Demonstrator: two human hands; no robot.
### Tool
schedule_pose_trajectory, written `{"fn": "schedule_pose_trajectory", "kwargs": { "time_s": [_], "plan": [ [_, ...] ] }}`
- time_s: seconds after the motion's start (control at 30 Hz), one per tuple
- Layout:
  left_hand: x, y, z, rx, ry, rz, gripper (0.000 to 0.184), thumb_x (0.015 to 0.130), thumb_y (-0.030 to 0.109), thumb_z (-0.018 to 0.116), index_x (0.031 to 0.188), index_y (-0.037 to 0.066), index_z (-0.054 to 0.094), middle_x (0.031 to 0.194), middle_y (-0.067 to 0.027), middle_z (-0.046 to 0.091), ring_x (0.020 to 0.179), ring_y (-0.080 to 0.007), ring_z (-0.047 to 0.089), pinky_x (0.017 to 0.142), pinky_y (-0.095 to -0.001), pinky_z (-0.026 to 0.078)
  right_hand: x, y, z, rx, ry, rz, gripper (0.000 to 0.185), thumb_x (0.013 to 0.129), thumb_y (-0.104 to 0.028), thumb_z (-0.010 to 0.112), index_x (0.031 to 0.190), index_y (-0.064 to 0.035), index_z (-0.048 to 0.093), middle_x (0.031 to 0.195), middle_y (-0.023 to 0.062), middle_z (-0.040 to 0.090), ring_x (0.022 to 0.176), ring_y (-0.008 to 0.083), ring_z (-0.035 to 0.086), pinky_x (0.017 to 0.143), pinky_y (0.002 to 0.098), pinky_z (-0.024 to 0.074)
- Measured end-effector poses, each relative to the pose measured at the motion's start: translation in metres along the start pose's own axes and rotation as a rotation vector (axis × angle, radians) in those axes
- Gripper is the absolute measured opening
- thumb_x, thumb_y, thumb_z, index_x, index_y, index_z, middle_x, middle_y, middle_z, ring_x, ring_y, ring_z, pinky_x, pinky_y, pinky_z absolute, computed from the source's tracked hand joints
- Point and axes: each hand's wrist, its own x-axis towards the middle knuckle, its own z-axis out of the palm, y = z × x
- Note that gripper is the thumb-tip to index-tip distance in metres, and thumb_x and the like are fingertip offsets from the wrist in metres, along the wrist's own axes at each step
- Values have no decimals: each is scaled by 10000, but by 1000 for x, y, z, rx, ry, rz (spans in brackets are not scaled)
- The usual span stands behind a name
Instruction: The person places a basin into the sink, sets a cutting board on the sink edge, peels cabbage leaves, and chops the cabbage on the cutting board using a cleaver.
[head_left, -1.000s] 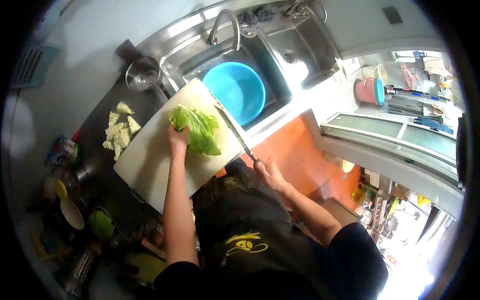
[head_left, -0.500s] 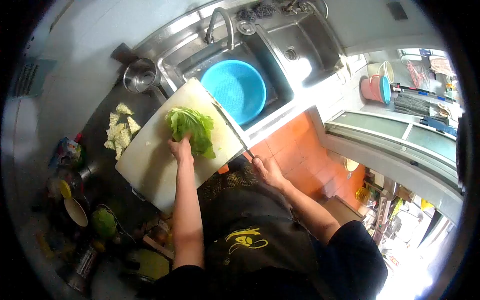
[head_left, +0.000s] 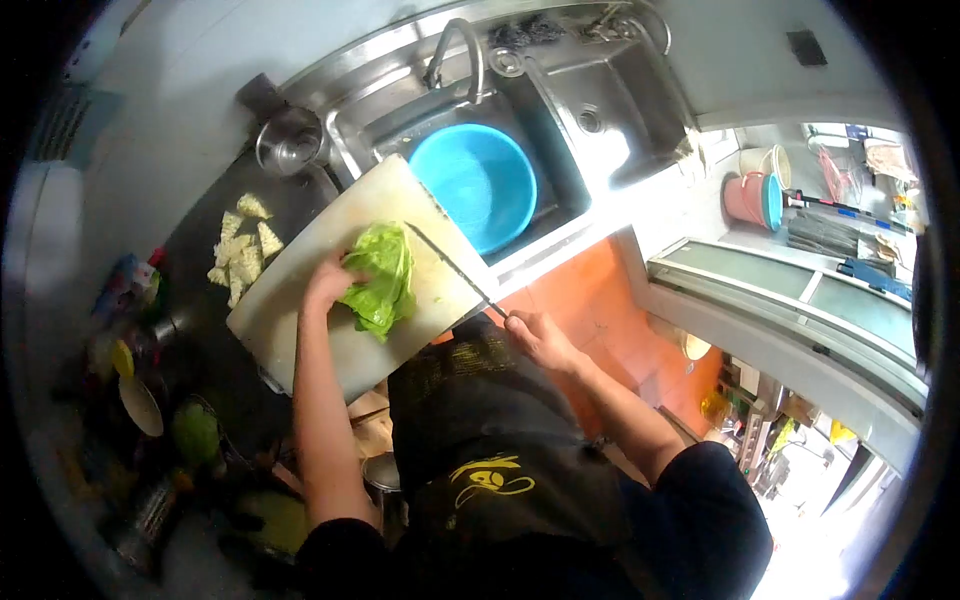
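Note:
On the white cutting board (head_left: 285,330) lies a bunch of leafy green lettuce (head_left: 383,280). My left hand (head_left: 327,282) holds it at its left side, the fingertips partly hidden against the leaves. The handle of a long kitchen knife (head_left: 455,265) is wrapped in my right hand (head_left: 540,340), just off the board's right edge. Its blade slants up and left over the board, to the right of the lettuce and apart from it. A few small green scraps are on the board by the blade.
A blue basin (head_left: 475,190) sits in the left sink bowl, under a curved faucet (head_left: 475,60). Pale cut pieces (head_left: 240,255) lie on the dark counter left of the board, near a metal pot (head_left: 290,142). Dim clutter fills the lower left.
My left hand has shifted left and the lettuce has turned and moved slightly down the board. The knife blade now shows over the board instead of along its right edge.

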Motion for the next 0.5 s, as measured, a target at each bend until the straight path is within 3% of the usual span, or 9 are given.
{"fn": "schedule_pose_trajectory", "kwargs": {
  "time_s": [0.13,0.27,0.37,0.43,0.5],
  "plan": [
    [20,-27,-7,134,162,172,762,716,214,839,1341,49,435,1225,-198,608,1130,-291,590,961,-396,469,4,-22,10,-35,-143,31,513,1058,-443,405,897,5,597,688,132,545,666,258,542,684,406,455],
    [-31,-12,-7,-306,251,107,868,718,382,857,1361,6,411,1306,-186,567,1163,-324,570,990,-425,452,13,-43,34,-35,-208,89,500,1058,-439,409,986,-8,651,762,161,586,753,284,575,758,407,465],
    [-66,-10,0,-341,445,-202,898,733,419,844,1387,-11,403,1333,-185,557,1189,-336,559,1008,-424,441,26,-53,51,-98,-175,-24,489,1054,-431,423,1003,-18,680,807,194,637,774,304,607,771,411,479],
    [-68,-34,24,-391,502,-349,850,759,348,830,1402,-10,403,1337,-195,556,1199,-337,558,1009,-424,440,37,-51,62,-149,-159,-26,501,1051,-436,430,958,-11,678,789,207,640,756,319,610,761,419,483],
    [-77,-33,34,-500,460,-356,761,795,233,791,1408,-15,417,1342,-217,552,1213,-352,554,1013,-429,436,52,-50,69,-169,-172,-3,526,1047,-445,436,897,2,667,755,214,634,729,335,607,745,431,484]
  ]
}}
